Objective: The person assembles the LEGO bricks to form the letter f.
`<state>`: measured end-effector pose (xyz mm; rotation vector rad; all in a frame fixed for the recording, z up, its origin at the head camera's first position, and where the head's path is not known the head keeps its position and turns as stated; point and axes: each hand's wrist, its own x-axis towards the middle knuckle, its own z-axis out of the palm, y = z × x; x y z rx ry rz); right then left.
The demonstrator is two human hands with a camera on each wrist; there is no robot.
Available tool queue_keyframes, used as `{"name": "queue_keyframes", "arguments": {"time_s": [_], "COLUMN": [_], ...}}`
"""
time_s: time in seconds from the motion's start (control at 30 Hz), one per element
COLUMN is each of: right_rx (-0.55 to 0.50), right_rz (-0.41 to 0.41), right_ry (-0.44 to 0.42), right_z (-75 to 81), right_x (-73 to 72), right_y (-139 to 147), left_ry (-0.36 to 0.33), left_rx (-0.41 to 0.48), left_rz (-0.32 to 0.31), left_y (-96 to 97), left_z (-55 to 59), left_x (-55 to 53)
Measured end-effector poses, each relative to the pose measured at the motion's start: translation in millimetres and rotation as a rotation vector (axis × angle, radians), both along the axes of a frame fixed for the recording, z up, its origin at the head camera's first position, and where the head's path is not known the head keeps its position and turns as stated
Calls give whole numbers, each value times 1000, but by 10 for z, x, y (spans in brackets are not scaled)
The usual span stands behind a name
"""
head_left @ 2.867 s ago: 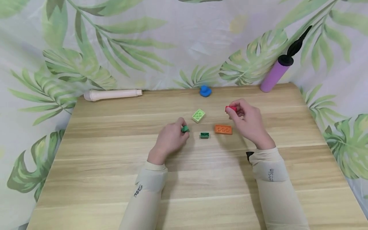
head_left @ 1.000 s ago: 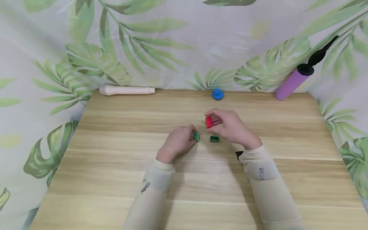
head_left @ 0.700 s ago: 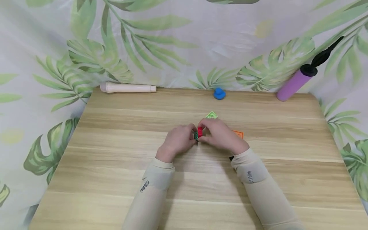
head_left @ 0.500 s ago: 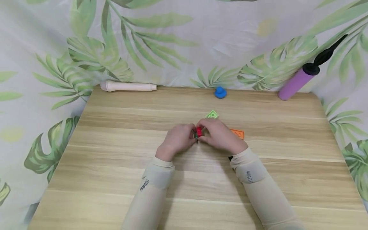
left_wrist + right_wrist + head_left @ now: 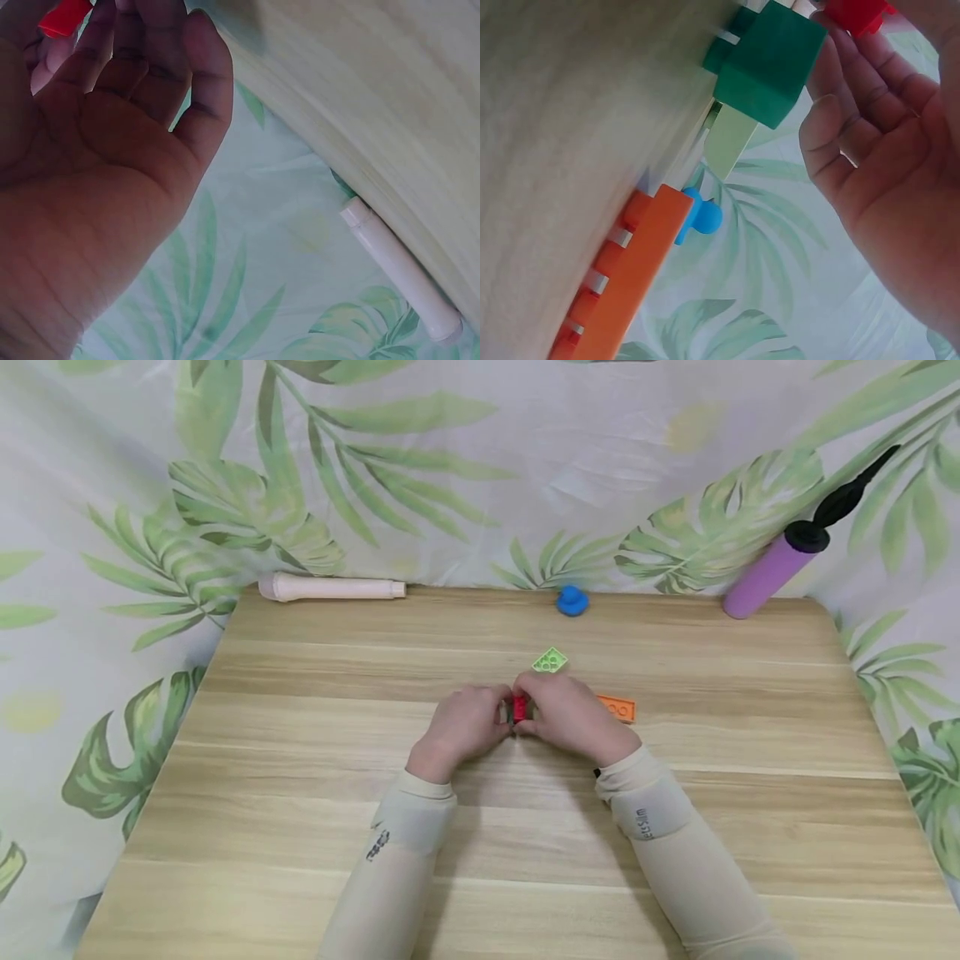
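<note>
Red brick (image 5: pixel 519 708) pinched; only right wrist view shows orange brick's studs (image 5: pixel 609 257).

1 red brick (image 5: pixel 520 709) beside 1 mostly hidden green brick (image 5: pixel 510 712)

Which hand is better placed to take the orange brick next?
Right, likely, once free: the right hand partly hides the orange brick in the head view, though it pinches the red brick. The left hand is farther off.
</note>
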<state>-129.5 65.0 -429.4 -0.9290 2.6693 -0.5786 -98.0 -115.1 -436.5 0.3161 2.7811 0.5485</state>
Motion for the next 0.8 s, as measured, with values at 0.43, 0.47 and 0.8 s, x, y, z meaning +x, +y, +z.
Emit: {"name": "queue_keyframes", "arguments": {"time_s": [0.43, 0.47, 0.8], "right_rx": [-70, -76, -76], "right_rz": [84, 87, 71], "right_ry": [-54, -59, -22], "right_z": [7, 10, 27], "right_x": [-29, -32, -6], "right_y": [75, 80, 43], "left_ry": [12, 14, 9], "left_rx": [-33, -33, -34], "left_rz": [-14, -16, -7], "left_y": [4, 4, 1], "left_z": [12, 12, 1], "left_x": [3, 1, 7]}}
